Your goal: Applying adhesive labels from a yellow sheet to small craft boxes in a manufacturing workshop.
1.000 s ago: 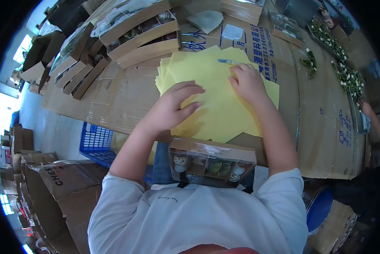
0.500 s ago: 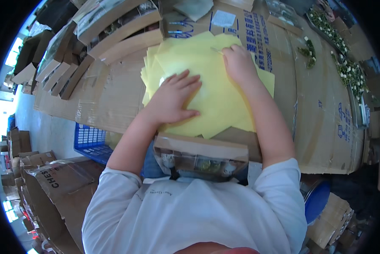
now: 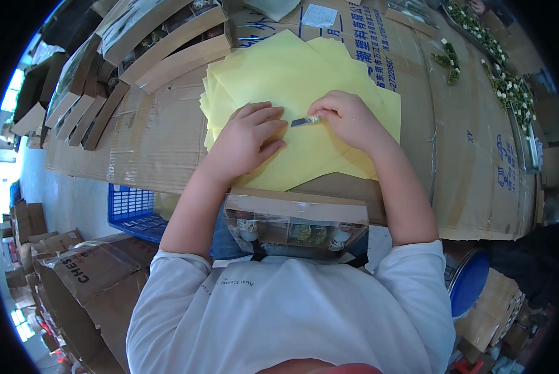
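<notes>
A fanned stack of yellow paper sheets (image 3: 329, 71) lies on the cardboard-covered table in front of me. My left hand (image 3: 245, 138) rests on its left part, fingers a little bent and thumb apart, holding nothing. Close to its right, my right hand (image 3: 351, 121) pinches a small craft blade (image 3: 301, 121) by its whitish wrapped end. The flat grey blade points left toward my left fingers, over the top sheet. Whether its edge touches the paper, I cannot tell.
Against my front stands a cardboard box with a clear window (image 3: 295, 227), round decorations inside. More long boxes (image 3: 173, 43) are stacked at the back left. Green-and-white sprigs (image 3: 513, 96) lie at the right, near a metal tray (image 3: 529, 153). A blue crate (image 3: 133, 206) stands left below the table.
My right hand has come from the sheets' far edge down to their middle, bringing the blade along. My left hand has stayed on the paper, its fingers drawn closer together.
</notes>
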`<action>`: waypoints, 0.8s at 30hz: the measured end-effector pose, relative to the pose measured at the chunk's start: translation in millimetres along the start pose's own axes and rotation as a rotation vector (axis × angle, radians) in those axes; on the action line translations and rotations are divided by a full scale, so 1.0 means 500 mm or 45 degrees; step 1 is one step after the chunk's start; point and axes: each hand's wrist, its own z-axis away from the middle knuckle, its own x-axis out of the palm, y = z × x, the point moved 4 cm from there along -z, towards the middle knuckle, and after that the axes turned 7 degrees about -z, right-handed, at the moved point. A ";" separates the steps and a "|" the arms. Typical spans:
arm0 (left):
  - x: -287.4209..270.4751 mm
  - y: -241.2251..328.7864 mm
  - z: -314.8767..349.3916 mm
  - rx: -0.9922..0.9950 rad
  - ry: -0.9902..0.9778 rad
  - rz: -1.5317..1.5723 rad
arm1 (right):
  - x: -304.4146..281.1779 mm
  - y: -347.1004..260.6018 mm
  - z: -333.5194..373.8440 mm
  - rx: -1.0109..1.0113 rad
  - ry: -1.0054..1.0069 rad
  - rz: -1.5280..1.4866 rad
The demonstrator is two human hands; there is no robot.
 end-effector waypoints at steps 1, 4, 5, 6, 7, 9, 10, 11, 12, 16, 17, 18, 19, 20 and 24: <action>-0.003 0.004 0.000 -0.009 -0.004 -0.021 | 0.002 -0.001 0.000 0.001 0.003 -0.007; -0.008 0.017 -0.008 -0.014 -0.009 -0.064 | 0.002 0.002 -0.004 0.017 0.008 -0.028; -0.010 0.016 -0.008 -0.014 -0.008 -0.067 | 0.004 0.009 -0.003 0.034 0.019 -0.083; -0.009 0.016 -0.008 -0.005 -0.023 -0.072 | 0.005 0.014 -0.002 0.050 0.031 -0.135; -0.009 0.015 -0.010 0.007 -0.036 -0.076 | 0.004 0.013 -0.002 0.046 0.035 -0.132; -0.008 0.013 -0.010 0.034 -0.013 -0.049 | 0.004 0.011 -0.002 0.111 0.060 -0.182; -0.010 0.015 -0.011 0.059 0.008 -0.019 | 0.006 0.010 -0.001 0.111 0.075 -0.168; -0.008 0.020 -0.016 0.117 -0.017 0.007 | 0.004 0.015 0.003 0.090 0.108 -0.098; -0.010 0.029 -0.020 0.185 -0.034 0.034 | -0.001 0.020 0.006 0.070 0.146 -0.019; -0.032 0.001 0.023 -0.029 0.053 0.595 | 0.029 0.024 0.008 -0.316 0.294 0.321; -0.027 -0.022 0.048 -0.251 0.160 0.852 | 0.030 0.024 0.007 -0.362 0.291 0.314; -0.041 -0.032 0.064 -0.430 0.182 1.008 | 0.028 0.012 0.009 -0.308 0.289 0.377; -0.050 -0.037 0.078 -0.535 0.173 1.155 | 0.028 0.004 0.008 -0.320 0.297 0.325; -0.062 -0.035 0.086 -0.366 0.194 1.347 | 0.029 -0.010 0.006 -0.347 0.292 0.258; -0.084 0.027 0.082 -0.326 0.071 1.205 | 0.015 -0.122 0.046 -0.485 0.185 -0.282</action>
